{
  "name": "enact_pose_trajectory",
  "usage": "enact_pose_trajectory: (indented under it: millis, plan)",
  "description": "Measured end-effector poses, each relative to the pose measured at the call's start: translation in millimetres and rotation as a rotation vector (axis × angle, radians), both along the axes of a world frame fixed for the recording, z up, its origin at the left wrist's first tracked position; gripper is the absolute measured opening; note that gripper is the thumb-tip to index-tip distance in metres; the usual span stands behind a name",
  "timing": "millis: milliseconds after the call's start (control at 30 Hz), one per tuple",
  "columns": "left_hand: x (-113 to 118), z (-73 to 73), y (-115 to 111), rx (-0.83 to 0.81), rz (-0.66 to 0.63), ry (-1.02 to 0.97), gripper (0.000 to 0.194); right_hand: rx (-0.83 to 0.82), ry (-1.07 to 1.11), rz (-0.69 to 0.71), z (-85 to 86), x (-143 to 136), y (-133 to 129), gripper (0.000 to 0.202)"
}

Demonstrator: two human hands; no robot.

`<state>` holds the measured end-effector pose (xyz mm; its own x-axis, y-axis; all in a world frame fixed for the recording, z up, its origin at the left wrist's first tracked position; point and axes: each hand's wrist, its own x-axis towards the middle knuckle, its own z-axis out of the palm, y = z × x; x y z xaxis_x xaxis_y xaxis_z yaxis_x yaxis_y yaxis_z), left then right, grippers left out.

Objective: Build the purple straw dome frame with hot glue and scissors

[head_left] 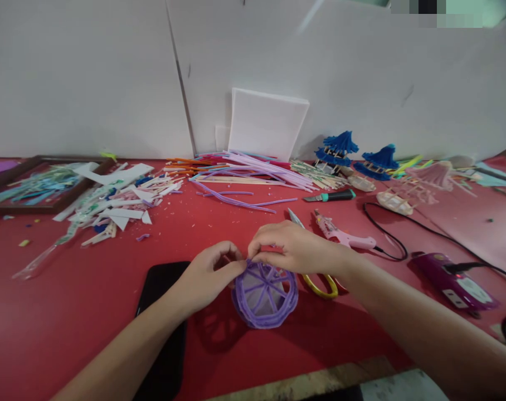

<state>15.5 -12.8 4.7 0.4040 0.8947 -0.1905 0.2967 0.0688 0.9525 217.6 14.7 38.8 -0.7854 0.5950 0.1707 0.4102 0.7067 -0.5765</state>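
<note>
A round purple wheel-like craft piece [266,320], with spokes meeting at its middle, is held up over the red table. My left hand [219,267] pinches its upper left rim between thumb and fingers. At the top of the rim, my right hand [286,245] is closed, its fingertips pressed together close to the left thumb. What lies between the right fingertips is hidden. Just right of the piece are scissors with yellow handles [322,289], partly covered by my right hand and wrist. A black phone [163,334] lies under my left forearm.
Behind the hands are purple pipe cleaners [253,172] and a teal-and-black utility knife [330,195]. A pink glue gun [345,234] and a purple power strip [453,284] with a cable lie right. Paper scraps [119,195] and a brown frame [23,210] are left; blue-roofed models [339,150] stand back right.
</note>
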Motion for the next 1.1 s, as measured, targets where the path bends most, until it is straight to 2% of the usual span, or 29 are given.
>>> enact_pose_trajectory:
  millis: [200, 367, 567, 833, 967, 1100]
  plan:
    - [-4, -3.2, 3, 0.005, -0.084, 0.033, 0.015, 0.019, -0.044, 0.145, -0.9, -2, 10, 0.017]
    - [-2, -4.9, 2, -0.010, -0.084, 0.008, 0.017, 0.064, -0.022, 0.172, 0.3, -4, 9, 0.019]
    - [0, -9.3, 1, -0.001, -0.061, -0.005, 0.016, 0.078, -0.049, 0.070, 6.5, -6, -3, 0.011]
    - [2, -3.9, -1, 0.031, -0.047, -0.036, 0.020, 0.147, -0.101, -0.059, 8.6, -10, -23, 0.010]
    - [2, -3.8, -1, 0.050, -0.045, -0.036, 0.016, 0.073, -0.064, -0.131, 4.8, -12, -26, 0.010]
    - [3, -5.1, -1, 0.074, -0.039, -0.033, 0.013, -0.080, 0.019, -0.214, -1.9, -12, -22, 0.014]
